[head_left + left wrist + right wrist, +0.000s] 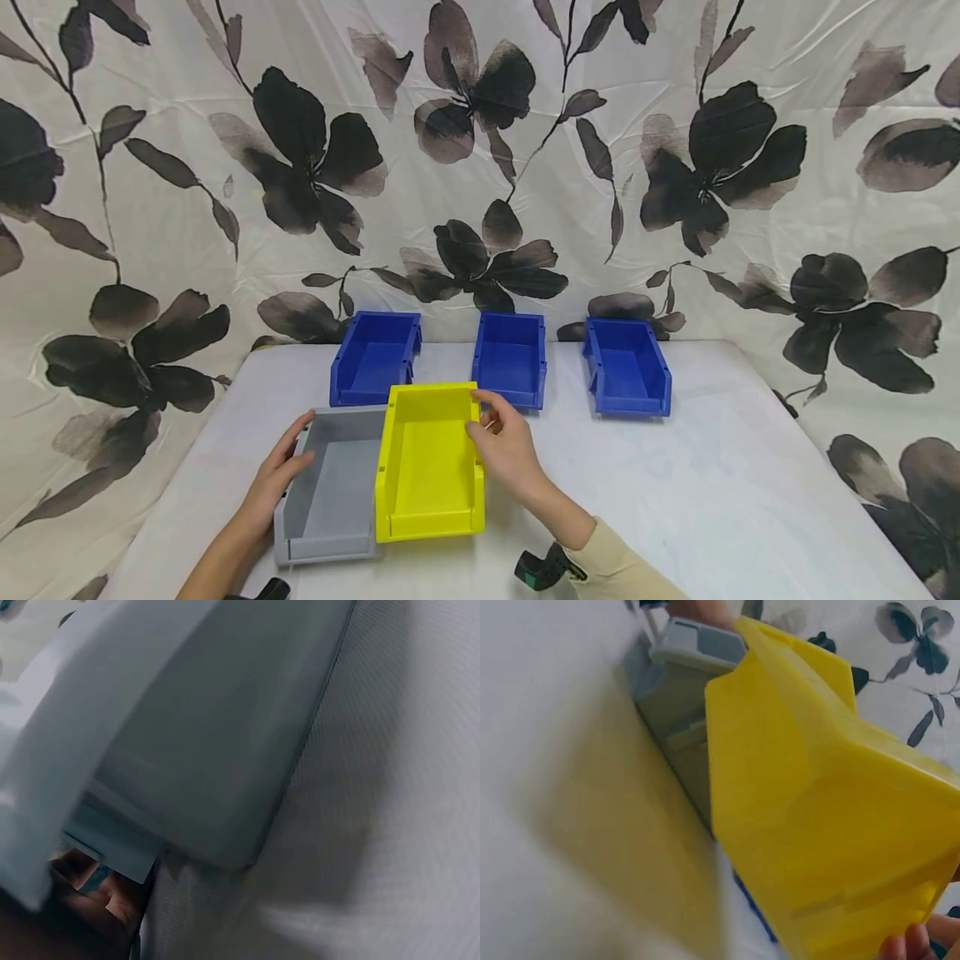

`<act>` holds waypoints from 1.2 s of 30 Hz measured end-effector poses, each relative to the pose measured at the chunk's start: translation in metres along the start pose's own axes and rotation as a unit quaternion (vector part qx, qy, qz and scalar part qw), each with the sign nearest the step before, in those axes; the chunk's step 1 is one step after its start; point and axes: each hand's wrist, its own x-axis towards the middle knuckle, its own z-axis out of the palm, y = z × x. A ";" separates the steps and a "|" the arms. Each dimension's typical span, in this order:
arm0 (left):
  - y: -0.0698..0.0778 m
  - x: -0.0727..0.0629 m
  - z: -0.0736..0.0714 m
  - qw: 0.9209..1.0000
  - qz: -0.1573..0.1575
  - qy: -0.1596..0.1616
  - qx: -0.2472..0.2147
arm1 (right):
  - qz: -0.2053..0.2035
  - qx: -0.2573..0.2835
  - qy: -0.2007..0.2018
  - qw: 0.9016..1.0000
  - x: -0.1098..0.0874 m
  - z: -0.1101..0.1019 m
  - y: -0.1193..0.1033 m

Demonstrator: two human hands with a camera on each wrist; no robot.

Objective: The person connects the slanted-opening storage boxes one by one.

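The yellow bin point(429, 467) is located at the near, left-of-centre part of the desk point(720, 492), directly right of the grey bin point(345, 487). In the head view the right side of the grey bin is overlapped by the yellow bin; whether the two are touching cannot be told. The right hand point(506, 437) is clamped on the right wall of the yellow bin, close to its far corner. The left hand point(273, 483) is clamped on the left wall of the grey bin, with the thumb laid over the rim.

The step in hand is judged to be the handling of the two bins together. The yellow bin appears to be lifted, since its shadow point(630, 825) is cast beside it on the desk in the right wrist view. For the next move, a firm one-sided grip and a steady left hand are called for, so that the yellow bin is not tipped or caught on the grey rim.

The long axis of the yellow bin is aligned near to far, with the cut-down front pointed toward the near edge. The grey bin is faced the same way, its far end angled slightly right. Three blue bins point(512, 354) are set in a row at the far side.
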 end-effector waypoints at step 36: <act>0.000 -0.002 0.002 1.000 -0.016 0.009 0.006 | -0.226 -0.465 -0.246 0.820 -0.012 0.040 -0.047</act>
